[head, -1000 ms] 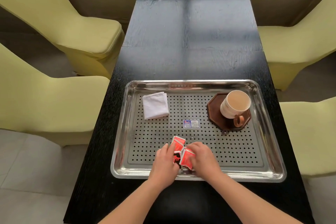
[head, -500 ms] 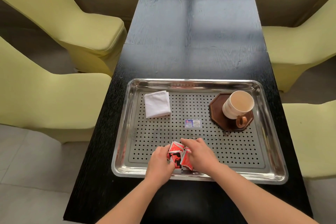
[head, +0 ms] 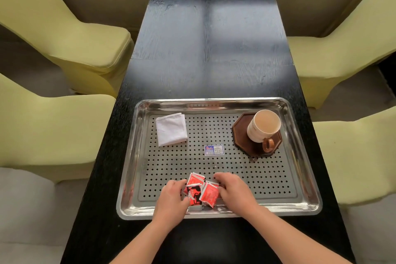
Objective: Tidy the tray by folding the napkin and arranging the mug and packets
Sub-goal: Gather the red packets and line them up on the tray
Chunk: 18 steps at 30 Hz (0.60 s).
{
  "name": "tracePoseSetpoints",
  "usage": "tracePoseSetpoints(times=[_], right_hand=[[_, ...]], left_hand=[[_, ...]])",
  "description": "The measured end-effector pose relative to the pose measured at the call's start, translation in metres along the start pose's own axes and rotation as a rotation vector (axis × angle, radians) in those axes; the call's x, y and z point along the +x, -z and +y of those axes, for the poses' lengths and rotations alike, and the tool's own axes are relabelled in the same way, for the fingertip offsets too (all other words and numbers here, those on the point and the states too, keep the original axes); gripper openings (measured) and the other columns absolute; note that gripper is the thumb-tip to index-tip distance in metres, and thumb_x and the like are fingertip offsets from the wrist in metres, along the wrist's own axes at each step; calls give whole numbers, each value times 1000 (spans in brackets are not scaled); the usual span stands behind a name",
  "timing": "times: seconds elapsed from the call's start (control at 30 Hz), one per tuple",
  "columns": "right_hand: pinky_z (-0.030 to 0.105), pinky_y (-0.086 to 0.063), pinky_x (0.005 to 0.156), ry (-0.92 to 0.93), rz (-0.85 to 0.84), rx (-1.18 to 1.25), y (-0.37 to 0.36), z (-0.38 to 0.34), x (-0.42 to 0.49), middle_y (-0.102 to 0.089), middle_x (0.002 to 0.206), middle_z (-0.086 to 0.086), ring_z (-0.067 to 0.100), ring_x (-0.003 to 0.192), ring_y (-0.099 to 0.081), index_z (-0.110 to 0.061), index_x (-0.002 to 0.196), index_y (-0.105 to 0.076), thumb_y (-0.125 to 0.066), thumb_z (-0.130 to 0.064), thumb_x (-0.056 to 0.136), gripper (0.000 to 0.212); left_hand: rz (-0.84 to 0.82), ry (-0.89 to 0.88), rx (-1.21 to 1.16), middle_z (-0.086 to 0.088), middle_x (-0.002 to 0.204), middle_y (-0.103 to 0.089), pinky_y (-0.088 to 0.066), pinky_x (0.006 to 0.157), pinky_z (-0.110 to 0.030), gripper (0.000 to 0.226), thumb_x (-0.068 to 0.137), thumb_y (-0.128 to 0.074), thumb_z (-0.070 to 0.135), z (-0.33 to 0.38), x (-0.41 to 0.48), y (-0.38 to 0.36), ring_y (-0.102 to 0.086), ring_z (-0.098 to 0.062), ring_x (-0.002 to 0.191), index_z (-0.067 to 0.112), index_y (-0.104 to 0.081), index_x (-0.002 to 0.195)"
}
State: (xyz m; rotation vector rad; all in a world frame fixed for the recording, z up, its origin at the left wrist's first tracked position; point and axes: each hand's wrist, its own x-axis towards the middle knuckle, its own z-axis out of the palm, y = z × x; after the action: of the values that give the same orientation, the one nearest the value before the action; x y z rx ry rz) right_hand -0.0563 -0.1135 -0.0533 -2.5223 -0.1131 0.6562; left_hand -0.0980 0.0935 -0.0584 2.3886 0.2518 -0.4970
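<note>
A perforated steel tray (head: 308, 180) lies on the black table. A folded white napkin (head: 171, 129) rests in its far left corner. A cream mug (head: 263, 125) with a brown handle stands on a dark octagonal coaster (head: 241, 135) at the far right. Several red packets (head: 202, 191) are bunched near the tray's front edge. My left hand (head: 171, 199) presses them from the left and my right hand (head: 234, 192) from the right, fingers curled on the bunch.
A small blue-and-white label (head: 213, 149) is stuck at the tray's middle. Yellow-green chairs (head: 70, 34) flank the narrow black table (head: 210, 45) on both sides. The table's near edge is just below the tray.
Both hands stay at the packets near the tray's front edge, squeezing the bunch together. Napkin, mug and coaster have not moved; only the camera has shifted slightly.
</note>
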Motion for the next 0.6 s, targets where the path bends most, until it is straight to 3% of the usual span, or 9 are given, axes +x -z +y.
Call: tracePoseSetpoints(times=[0.17, 0.23, 0.27, 0.33, 0.4, 0.6], right_hand=[[27, -49, 87, -106, 33, 102, 14, 2, 8, -68, 117, -8, 8, 102, -61, -26, 131, -60, -59, -24, 95, 36], [30, -51, 90, -110, 18, 104, 18, -2, 15, -69, 115, -9, 8, 101, -62, -26, 129, -61, -58, -25, 95, 34], [30, -52, 90, -107, 11, 113, 19, -6, 20, -69, 114, -10, 7, 100, -62, -26, 128, -62, -58, -25, 95, 33], [28, -52, 88, -89, 2, 138, 19, -19, 32, -69, 111, -11, 5, 95, -62, -25, 127, -63, -58, -26, 96, 31], [25, -50, 84, -58, -15, 147, 19, -37, 48, -70, 111, -9, 6, 92, -62, -24, 127, -62, -58, -25, 97, 31], [38, -55, 90, -51, -17, 175, 20, -88, 102, -69, 119, -2, 16, 101, -65, -20, 135, -56, -58, -24, 97, 37]], left_hand=[[183, -50, 356, 8, 108, -54, -41, 93, -28, 39, 86, -63, 27, -14, 5, 26, -49, -12, 104, 26, -60, 125], [291, -60, 492, -5, 126, -57, -37, 107, -41, 49, 82, -68, 30, -27, 9, 38, -50, -24, 122, 23, -58, 130], [294, -2, 536, -10, 140, -49, -28, 114, -47, 58, 84, -66, 35, -34, 11, 45, -41, -29, 135, 23, -50, 138], [272, 155, 520, -15, 158, -26, -14, 120, -52, 71, 89, -57, 41, -49, 18, 59, -18, -33, 148, 24, -29, 152], [250, 253, 436, -15, 164, -8, -13, 121, -52, 76, 91, -54, 41, -61, 25, 69, -5, -34, 151, 22, -17, 155], [176, 261, 281, -6, 165, 9, -28, 117, -50, 81, 94, -55, 35, -70, 35, 76, -1, -28, 152, 23, -7, 158]])
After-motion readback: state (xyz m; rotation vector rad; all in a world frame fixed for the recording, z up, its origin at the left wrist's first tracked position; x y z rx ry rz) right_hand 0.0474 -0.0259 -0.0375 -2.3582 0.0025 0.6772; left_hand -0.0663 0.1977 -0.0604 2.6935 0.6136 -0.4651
